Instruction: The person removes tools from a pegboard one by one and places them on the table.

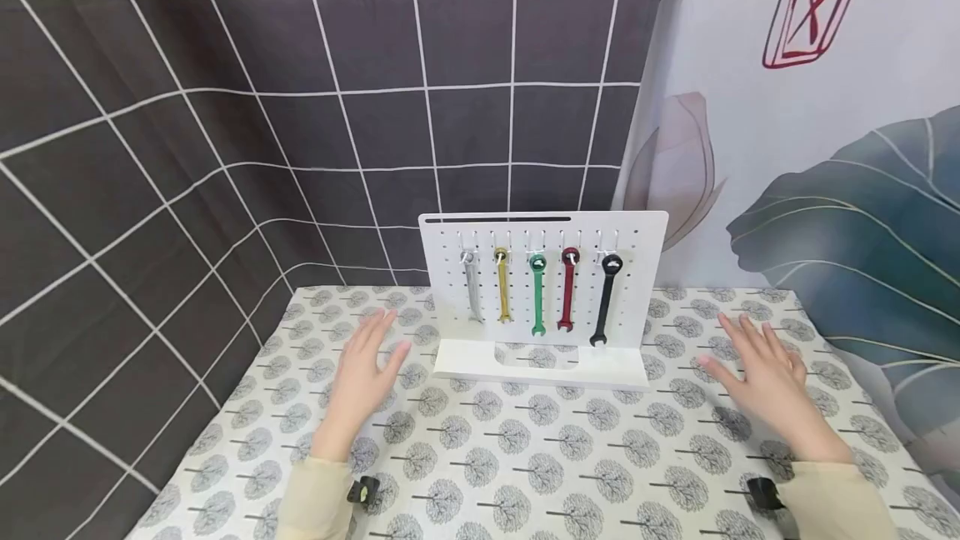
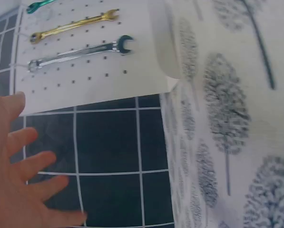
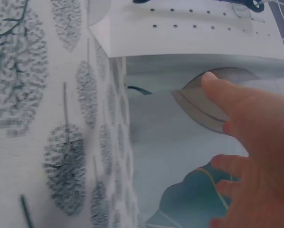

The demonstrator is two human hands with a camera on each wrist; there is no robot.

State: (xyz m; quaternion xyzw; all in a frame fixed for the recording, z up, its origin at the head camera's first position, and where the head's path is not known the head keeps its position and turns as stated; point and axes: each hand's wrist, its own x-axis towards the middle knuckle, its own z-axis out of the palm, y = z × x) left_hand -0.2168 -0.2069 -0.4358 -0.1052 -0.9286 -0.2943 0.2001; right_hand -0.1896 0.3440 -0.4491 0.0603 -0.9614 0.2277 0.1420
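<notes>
A white pegboard stand [image 1: 540,227] holds several combination wrenches on hooks: a silver wrench [image 1: 472,286], a yellow wrench [image 1: 503,286], a green wrench [image 1: 538,297], a red wrench [image 1: 567,290] and a black wrench [image 1: 606,298]. My left hand [image 1: 365,373] is left of the board, fingers spread, holding nothing; the silver wrench hangs nearest to it. To the right of the board my right hand [image 1: 765,382] has its fingers spread and holds nothing. The black wrench is nearest to that hand. Neither hand touches the board.
The table [image 1: 465,507] is covered by a cloth printed with grey trees. Behind it hangs a dark curtain with a white grid [image 1: 360,132], and at the right a pale curtain with leaf drawings [image 1: 847,215]. Both forearms wear cream sleeves [image 1: 832,498] with dark wrist cameras.
</notes>
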